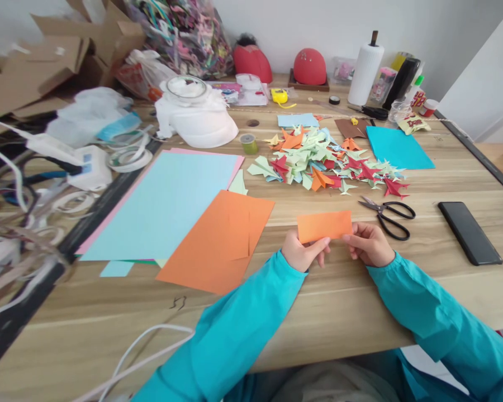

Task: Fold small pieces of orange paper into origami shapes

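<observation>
Between my two hands is a small orange rectangle of paper, raised a little off the table. My left hand pinches its lower left part, thumb on the near face. At the lower right corner my right hand grips it between thumb and fingers. Black-handled scissors lie just beyond my right hand, blades slightly apart. To the left, a large orange sheet rests partly over a light blue sheet, with pink paper showing beneath. A heap of folded paper shapes in green, red and orange lies ahead.
A black phone lies at the right. Behind the heap are a turquoise sheet, a yellow tape measure and a paper towel roll. White cables and a power strip crowd the left edge.
</observation>
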A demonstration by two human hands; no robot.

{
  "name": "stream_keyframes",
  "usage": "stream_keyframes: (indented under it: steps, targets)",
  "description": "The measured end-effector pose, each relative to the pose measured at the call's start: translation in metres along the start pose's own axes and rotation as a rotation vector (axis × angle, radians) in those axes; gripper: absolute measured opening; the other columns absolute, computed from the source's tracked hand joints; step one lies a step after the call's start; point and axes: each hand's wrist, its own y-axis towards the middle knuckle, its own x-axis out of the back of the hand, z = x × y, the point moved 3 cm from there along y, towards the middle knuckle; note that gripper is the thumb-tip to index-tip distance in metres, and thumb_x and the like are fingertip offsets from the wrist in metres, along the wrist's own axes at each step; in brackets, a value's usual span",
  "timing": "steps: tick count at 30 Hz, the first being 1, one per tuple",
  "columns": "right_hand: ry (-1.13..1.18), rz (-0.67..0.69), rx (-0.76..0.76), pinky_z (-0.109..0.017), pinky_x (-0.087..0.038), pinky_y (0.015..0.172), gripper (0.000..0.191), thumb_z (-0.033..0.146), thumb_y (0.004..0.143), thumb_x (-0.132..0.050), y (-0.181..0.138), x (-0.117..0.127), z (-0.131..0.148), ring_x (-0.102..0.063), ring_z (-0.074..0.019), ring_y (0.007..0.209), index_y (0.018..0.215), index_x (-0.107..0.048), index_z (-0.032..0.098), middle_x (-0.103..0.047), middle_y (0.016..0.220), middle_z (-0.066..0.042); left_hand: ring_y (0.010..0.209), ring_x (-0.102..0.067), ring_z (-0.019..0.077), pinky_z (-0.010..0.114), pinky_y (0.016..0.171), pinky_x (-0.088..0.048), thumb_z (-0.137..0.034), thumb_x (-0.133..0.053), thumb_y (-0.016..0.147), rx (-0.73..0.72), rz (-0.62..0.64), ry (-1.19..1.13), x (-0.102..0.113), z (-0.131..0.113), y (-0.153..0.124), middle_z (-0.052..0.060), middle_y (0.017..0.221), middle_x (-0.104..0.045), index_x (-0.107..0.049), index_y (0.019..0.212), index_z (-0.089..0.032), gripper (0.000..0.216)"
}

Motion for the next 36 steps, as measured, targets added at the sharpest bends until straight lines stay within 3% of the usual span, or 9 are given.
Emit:
stream_keyframes:
  steps: [6, 10, 15, 18, 27, 36]
  targets:
    - [0.113, -0.082, 0.027, -0.016, -0.027, 0.026, 0.031, 0.028, 0.052, -0.076, 0.002, 0.004, 0.009, -0.04, -0.0054, 0.027, 0.051, -0.048, 0.016, -0.048, 0.036, 0.006, 0.031, -0.047, 0.0091, 0.024, 0.03, -0.044, -0.034, -0.067, 0.061, 0.002, -0.028, -0.016, 0.004, -0.002, 0.003, 0.002, 0.049, -0.056, -0.057, 0.06, -0.008, 0.027]
    - [0.166, -0.118, 0.091, -0.016, -0.029, 0.028, 0.032, 0.031, 0.055, -0.075, 0.003, 0.004, 0.01, -0.042, -0.0055, 0.029, 0.052, -0.047, 0.016, -0.049, 0.038, 0.005, 0.03, -0.046, 0.0089, 0.023, 0.029, -0.043, -0.033, -0.066, 0.061, -0.007, -0.057, -0.013, 0.006, -0.002, 0.005, 0.001, 0.047, -0.056, -0.056, 0.059, -0.009, 0.026]
    - [0.003, 0.069, 0.037, -0.018, -0.04, 0.036, 0.027, 0.031, 0.059, -0.074, -0.001, -0.009, -0.001, -0.051, -0.0076, 0.037, 0.073, -0.059, 0.014, -0.058, 0.049, 0.003, 0.029, -0.048, 0.0092, 0.021, 0.029, -0.043, -0.03, -0.065, 0.06, 0.002, -0.004, 0.034, 0.002, 0.006, 0.006, 0.001, 0.047, -0.057, -0.058, 0.06, -0.009, 0.022]
    - [-0.064, 0.102, 0.029, -0.018, -0.042, 0.037, 0.024, 0.031, 0.059, -0.074, -0.004, -0.011, -0.004, -0.051, -0.0073, 0.038, 0.065, -0.058, 0.013, -0.057, 0.049, 0.003, 0.029, -0.048, 0.0098, 0.021, 0.029, -0.043, -0.03, -0.066, 0.058, 0.03, 0.056, 0.053, -0.002, 0.011, 0.006, 0.001, 0.047, -0.057, -0.057, 0.06, -0.01, 0.022]
    - [-0.077, 0.072, -0.004, -0.018, -0.041, 0.033, 0.021, 0.027, 0.058, -0.074, -0.003, -0.004, -0.003, -0.05, -0.0077, 0.034, 0.062, -0.06, 0.012, -0.058, 0.046, 0.002, 0.029, -0.048, 0.0104, 0.022, 0.027, -0.042, -0.027, -0.065, 0.057, 0.072, 0.097, 0.02, 0.0, 0.012, 0.007, 0.0, 0.046, -0.055, -0.056, 0.058, -0.009, 0.02]
    - [-0.027, -0.064, -0.052, -0.017, -0.036, 0.025, 0.024, 0.026, 0.05, -0.077, 0.001, 0.009, 0.005, -0.047, -0.0089, 0.027, 0.062, -0.06, 0.012, -0.054, 0.039, 0.003, 0.029, -0.048, 0.0096, 0.024, 0.029, -0.045, -0.032, -0.068, 0.056, 0.067, 0.138, -0.051, 0.005, 0.007, 0.009, -0.001, 0.047, -0.056, -0.054, 0.057, -0.01, 0.026]
